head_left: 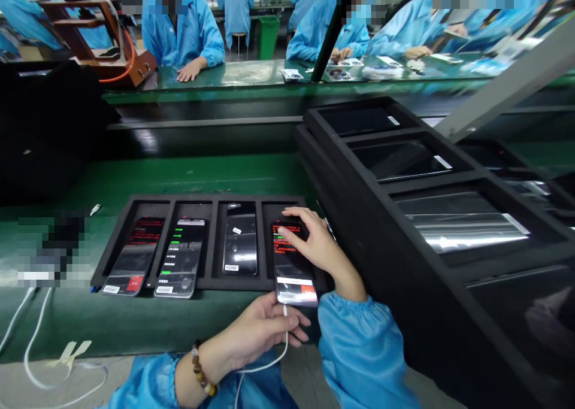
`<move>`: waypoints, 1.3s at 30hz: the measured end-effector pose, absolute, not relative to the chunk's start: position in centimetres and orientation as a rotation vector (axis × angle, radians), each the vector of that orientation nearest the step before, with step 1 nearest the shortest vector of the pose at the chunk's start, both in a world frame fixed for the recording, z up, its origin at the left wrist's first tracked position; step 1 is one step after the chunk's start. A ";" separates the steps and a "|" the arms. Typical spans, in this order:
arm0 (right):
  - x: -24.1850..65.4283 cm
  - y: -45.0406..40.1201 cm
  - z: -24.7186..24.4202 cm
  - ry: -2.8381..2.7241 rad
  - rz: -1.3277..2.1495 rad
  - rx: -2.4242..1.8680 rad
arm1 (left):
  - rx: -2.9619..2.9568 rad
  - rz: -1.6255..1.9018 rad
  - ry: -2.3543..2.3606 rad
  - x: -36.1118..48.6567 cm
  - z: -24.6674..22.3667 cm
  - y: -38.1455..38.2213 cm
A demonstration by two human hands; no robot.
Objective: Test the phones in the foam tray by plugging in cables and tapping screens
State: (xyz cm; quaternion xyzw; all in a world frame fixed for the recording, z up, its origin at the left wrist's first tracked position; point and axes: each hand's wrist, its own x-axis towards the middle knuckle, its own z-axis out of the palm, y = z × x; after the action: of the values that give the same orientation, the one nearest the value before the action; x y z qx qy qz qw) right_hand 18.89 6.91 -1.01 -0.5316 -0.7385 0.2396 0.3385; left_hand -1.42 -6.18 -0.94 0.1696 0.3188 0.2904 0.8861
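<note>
Right hand (314,238) loosely curled, grip impossible to tell; left hand (265,325) pinching! Dark tray (214,235), phone (294,265) in its rightmost compartment, right thumb over its screen; white cable (286,337) in left fingers, at the phone's bottom edge.

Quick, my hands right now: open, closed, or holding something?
Left hand: half-curled at the bottom of the cabled phone, by its white cable; grip unclear.
Right hand: open, thumb and fingers spread over that phone's upper end.
</note>
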 end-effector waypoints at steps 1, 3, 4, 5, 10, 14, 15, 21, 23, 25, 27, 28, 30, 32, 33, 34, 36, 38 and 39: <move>19.3 6.3 -1.0 -1.967 0.673 -1.378 | 0.349 0.616 0.661 -1.4 -1.0 -6.2; 20.1 5.3 -0.9 -2.044 0.782 -1.372 | 0.341 0.621 0.654 -1.4 -1.0 -6.2; 20.4 4.9 -0.8 -2.069 0.833 -1.374 | 0.335 0.617 0.651 -1.4 -1.0 -6.2; 20.7 4.5 -0.8 -2.083 0.876 -1.377 | 0.330 0.611 0.651 -1.4 -1.0 -6.2; 21.2 4.3 -0.5 -2.112 0.979 -1.361 | 0.311 0.610 0.680 -1.2 -0.8 -6.2; 21.2 4.3 -0.5 -2.116 0.978 -1.365 | 0.308 0.601 0.680 -1.2 -0.8 -6.2; 21.2 4.3 -0.6 -2.108 0.973 -1.361 | 0.307 0.600 0.675 -1.2 -0.8 -6.2; 20.7 4.5 -0.7 -2.008 0.900 -1.322 | 0.297 0.607 0.654 -1.2 -1.0 -6.2; 20.5 4.7 -0.7 -1.950 0.884 -1.336 | 0.299 0.603 0.647 -1.1 -0.9 -6.2; 20.3 4.8 -0.6 -1.906 0.881 -1.349 | 0.301 0.604 0.647 -1.1 -0.8 -6.2; 20.3 4.8 -0.5 -1.892 0.882 -1.346 | 0.301 0.605 0.651 -1.1 -0.8 -6.2; 20.3 4.8 -0.5 -1.896 0.886 -1.338 | 0.300 0.606 0.652 -1.1 -0.7 -6.3; 20.3 4.8 -0.4 -1.907 0.896 -1.326 | 0.300 0.606 0.651 -1.1 -0.7 -6.3; 20.3 4.8 -0.4 -1.902 0.899 -1.332 | 0.301 0.604 0.652 -1.1 -0.7 -6.2; 20.3 4.8 -0.4 -1.892 0.898 -1.341 | 0.304 0.602 0.654 -1.1 -0.7 -6.2; 20.3 4.8 -0.5 -1.878 0.896 -1.350 | 0.306 0.601 0.656 -1.1 -0.7 -6.2; 20.2 4.8 -0.4 -1.851 0.892 -1.363 | 0.309 0.600 0.657 -1.1 -0.7 -6.1; 20.1 4.9 -0.3 -1.832 0.894 -1.366 | 0.311 0.600 0.658 -1.1 -0.7 -6.1; 20.0 4.9 -0.2 -1.825 0.897 -1.366 | 0.312 0.600 0.660 -1.1 -0.7 -6.1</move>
State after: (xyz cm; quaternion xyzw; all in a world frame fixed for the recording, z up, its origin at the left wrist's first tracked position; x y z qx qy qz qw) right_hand 20.05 4.95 -0.24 -0.5247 -0.7009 0.3445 0.3388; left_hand -1.11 -6.13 -0.67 0.1501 0.3177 0.2889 0.8905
